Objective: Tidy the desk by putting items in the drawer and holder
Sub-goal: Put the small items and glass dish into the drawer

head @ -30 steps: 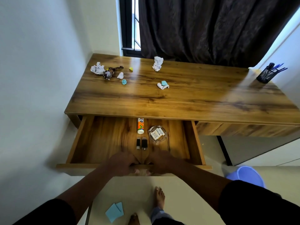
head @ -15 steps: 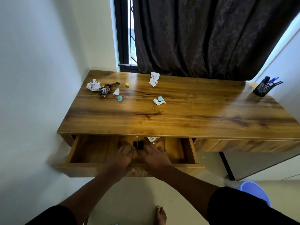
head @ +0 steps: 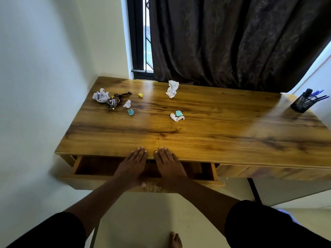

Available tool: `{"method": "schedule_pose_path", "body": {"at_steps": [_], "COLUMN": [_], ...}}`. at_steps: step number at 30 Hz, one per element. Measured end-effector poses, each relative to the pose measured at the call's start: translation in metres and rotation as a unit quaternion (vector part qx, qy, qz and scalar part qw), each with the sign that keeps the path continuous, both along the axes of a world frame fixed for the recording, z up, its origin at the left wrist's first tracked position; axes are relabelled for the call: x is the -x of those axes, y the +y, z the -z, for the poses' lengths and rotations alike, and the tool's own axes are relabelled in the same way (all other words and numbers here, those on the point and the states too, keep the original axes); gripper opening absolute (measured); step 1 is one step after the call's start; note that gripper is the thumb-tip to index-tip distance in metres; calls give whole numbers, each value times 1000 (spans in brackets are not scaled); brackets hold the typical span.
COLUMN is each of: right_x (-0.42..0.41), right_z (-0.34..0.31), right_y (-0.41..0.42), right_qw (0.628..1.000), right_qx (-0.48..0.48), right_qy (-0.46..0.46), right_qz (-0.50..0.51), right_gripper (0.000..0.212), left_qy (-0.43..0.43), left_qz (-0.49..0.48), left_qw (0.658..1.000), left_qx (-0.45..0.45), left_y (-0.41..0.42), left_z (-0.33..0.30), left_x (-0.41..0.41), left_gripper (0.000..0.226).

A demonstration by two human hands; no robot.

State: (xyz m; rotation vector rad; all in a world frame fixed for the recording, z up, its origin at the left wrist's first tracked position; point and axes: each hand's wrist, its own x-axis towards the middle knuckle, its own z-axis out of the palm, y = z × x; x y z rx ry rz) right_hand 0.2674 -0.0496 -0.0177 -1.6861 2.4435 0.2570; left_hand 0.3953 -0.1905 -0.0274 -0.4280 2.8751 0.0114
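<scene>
Both hands lie flat across the drawer point(head: 206, 171), which stands only partly out from under the near edge of the wooden surface point(head: 215, 133). The left hand point(head: 133, 165) and the right hand point(head: 169, 166) sit side by side, fingers straight and spread a little, palms pressing on the drawer's front board while the fingertips reach the edge of the surface. Neither hand holds anything. What lies inside the drawer I cannot tell; the hands and shadow cover it.

On the far left of the surface is a scatter of litter: a crumpled white paper point(head: 101, 95), a dark wrapper point(head: 114, 101) touching it on the right, a small white scrap point(head: 127, 104), a teal wad point(head: 131, 112) just nearer than that, and a tiny yellow scrap point(head: 140, 95). Another crumpled white paper point(head: 172, 88) lies at the far edge by the dark curtain point(head: 232, 42). Near the middle, a white scrap with a teal piece on it point(head: 177, 115) rests alone.

At the far right corner stands the black mesh holder point(head: 300, 104), with pens leaning out of it, well apart from the litter.
</scene>
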Motion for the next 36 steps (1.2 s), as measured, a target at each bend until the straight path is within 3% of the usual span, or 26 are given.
{"method": "schedule_pose_path", "body": {"at_steps": [8, 19, 25, 32, 36], "right_x": [11, 24, 23, 21, 24], "right_z": [-1, -27, -47, -41, -36], "right_y": [-9, -25, -30, -35, -39], "right_qw": [999, 983, 985, 985, 982], "right_qx": [7, -32, -8, 26, 33], "right_qy": [33, 121, 73, 39, 36], "right_qz": [-29, -135, -157, -165, -181], "right_gripper": [102, 74, 39, 18, 19], "left_qy": [110, 66, 78, 120, 130], "left_qz": [-20, -83, -103, -81, -60], "left_qw": [993, 994, 992, 989, 989], "left_qx": [-24, -23, -8, 12, 29], "left_y": [-2, -9, -6, -5, -5], "left_z": [7, -20, -17, -10, -12], "left_x": [-1, 20, 24, 29, 35], "left_gripper": [107, 84, 68, 34, 22]}}
